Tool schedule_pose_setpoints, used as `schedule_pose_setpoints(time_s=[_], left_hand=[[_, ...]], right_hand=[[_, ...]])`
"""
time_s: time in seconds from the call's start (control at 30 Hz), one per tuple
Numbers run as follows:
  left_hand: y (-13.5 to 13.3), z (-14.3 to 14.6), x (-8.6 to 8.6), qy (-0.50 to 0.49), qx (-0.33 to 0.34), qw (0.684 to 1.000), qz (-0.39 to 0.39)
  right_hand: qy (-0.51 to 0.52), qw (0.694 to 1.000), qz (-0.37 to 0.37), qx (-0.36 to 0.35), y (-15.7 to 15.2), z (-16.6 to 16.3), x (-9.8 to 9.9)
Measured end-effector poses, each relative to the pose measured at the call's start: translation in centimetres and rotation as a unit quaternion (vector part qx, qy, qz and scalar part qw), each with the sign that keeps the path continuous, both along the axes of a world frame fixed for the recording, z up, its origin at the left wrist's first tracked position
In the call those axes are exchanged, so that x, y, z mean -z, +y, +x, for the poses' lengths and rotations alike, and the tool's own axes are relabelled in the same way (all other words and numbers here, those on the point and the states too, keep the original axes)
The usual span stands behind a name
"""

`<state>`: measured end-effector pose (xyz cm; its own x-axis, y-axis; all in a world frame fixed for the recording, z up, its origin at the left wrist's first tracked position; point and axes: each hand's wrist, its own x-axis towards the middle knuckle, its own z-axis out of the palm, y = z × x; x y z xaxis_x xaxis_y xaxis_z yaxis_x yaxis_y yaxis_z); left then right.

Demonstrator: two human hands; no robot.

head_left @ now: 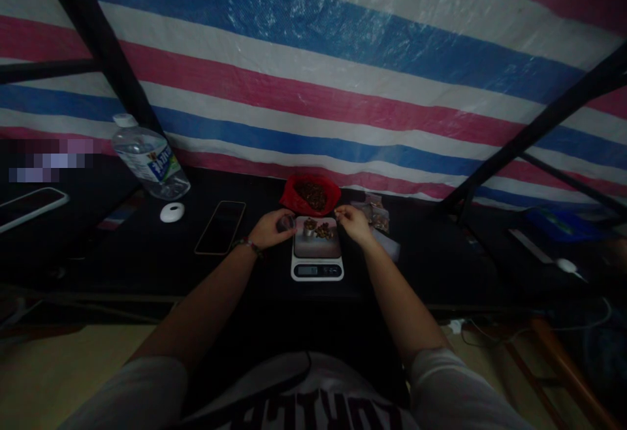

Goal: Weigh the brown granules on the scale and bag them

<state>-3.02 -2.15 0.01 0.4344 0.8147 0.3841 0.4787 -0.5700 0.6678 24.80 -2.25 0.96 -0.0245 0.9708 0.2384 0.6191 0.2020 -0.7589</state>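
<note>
A white digital kitchen scale (317, 272) lies before me on the dark table. On its plate stand a small metal cup (309, 227) filled with brownish bits and, beside it, a loose heap of brown pieces (325, 230). My left hand (269, 229), at the plate's left edge, is closed around a small round see-through item (285, 223), perhaps a lid. At the plate's upper right corner, my right hand (355, 223) has thumb and fingers pinched; what sits between them is too small to name. Just behind the scale is an open red bag (289, 198) of dark brown pieces.
Small clear packets (379, 215) lie behind my right hand. To the left are a phone (220, 227), a white rounded case (172, 212), a plastic bottle (151, 159) and another phone (32, 206). Dark metal poles (102, 44) and a striped sheet (318, 97) close off the back.
</note>
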Motion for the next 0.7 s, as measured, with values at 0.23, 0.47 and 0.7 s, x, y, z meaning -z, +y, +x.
schedule_pose_setpoints(time_s=[0.23,0.47,0.7], left_hand=[[0.2,-0.1,-0.1,-0.007,0.015,1.0,-0.01],[0.2,-0.1,-0.3,0.004,0.017,1.0,-0.002],[0.4,-0.2,-0.3,0.013,0.018,1.0,-0.001]], right_hand=[[0.001,1.0,0.03,-0.006,1.6,-1.8,-0.9],[-0.026,0.997,0.068,0.0,3.5,-3.5,-3.1],[-0.023,0.999,0.042,-0.017,2.3,-2.5,-2.2]])
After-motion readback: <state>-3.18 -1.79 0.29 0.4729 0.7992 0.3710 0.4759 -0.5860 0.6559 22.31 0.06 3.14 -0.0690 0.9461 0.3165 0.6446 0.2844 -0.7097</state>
